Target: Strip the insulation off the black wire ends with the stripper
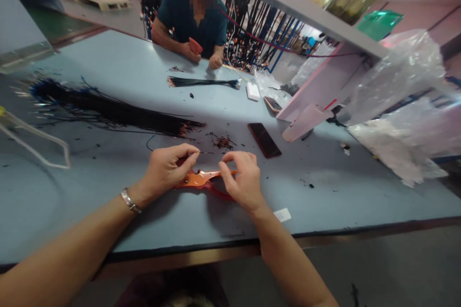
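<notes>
My left hand (171, 168) is closed in a pinch on a thin black wire (148, 140). A short end sticks out past the fingertips, and part of the wire curves up behind the hand. My right hand (242, 177) faces it a little to the right, thumb and forefinger brought together; whatever lies between them is too small to make out. Beneath both hands an orange wire stripper (196, 180) rests on the table, its handles partly behind my right hand. Just beyond is a small pile of cut insulation bits (223, 142).
A long bundle of black wires (118, 110) spans the left of the table (324, 201). A phone (264, 140) lies right of the pile. Across the table a person (190, 19) holds a red-handled tool near a smaller wire bundle (203, 82). Plastic bags (399, 134) lie at right.
</notes>
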Tool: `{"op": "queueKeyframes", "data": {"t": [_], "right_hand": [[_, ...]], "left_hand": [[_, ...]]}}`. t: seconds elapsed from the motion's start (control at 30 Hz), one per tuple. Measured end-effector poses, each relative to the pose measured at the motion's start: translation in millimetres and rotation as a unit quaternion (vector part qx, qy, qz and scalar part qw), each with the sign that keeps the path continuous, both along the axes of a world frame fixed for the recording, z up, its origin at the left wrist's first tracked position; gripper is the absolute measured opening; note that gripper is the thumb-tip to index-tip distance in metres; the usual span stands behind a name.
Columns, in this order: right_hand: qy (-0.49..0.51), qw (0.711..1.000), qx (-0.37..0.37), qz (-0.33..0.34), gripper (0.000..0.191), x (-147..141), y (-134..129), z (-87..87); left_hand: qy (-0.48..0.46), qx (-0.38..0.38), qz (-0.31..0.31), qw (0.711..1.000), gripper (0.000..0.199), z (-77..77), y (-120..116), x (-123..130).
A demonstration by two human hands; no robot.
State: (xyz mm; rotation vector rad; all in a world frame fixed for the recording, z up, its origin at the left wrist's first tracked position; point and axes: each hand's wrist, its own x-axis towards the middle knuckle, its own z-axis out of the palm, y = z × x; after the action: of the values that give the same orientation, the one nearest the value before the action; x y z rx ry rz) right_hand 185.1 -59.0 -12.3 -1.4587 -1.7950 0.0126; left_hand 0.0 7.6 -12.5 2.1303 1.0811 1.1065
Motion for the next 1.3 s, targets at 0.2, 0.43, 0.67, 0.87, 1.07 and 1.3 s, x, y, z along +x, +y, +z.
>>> {"op": "queueKeyframes", "data": {"t": [0.2,0.43,0.67,0.87,1.07,1.3], "right_hand": [[0.003,0.998,0.062,0.019,0.013,1,3,-2.7],[-0.03,0.995,0.087,0.026,0.011,-1,6,-5.7],[-0.061,0.992,0.108,0.025,0.01,-3,9,-6.8],[-0.074,0.99,0.121,0.024,0.013,-3,11,-8.3],[-0.076,0.992,0.101,0.027,0.02,-1,11,-8.3],[-0.019,0.992,0.109,-0.061,0.024,27,17,-11.3]], "left_hand": [[0.043,0.106,-0.038,0.993,0.021,-4.0,-2,2],[0.075,0.166,-0.065,0.981,0.02,-4.3,-4,3],[0.107,0.208,-0.063,0.97,0.021,-2.9,-4,3],[0.114,0.221,-0.055,0.967,0.023,-4.6,-3,3],[0.137,0.182,-0.042,0.973,0.027,-3.2,-5,4],[0.072,0.08,0.039,0.993,0.025,1.9,3,-3]]}}
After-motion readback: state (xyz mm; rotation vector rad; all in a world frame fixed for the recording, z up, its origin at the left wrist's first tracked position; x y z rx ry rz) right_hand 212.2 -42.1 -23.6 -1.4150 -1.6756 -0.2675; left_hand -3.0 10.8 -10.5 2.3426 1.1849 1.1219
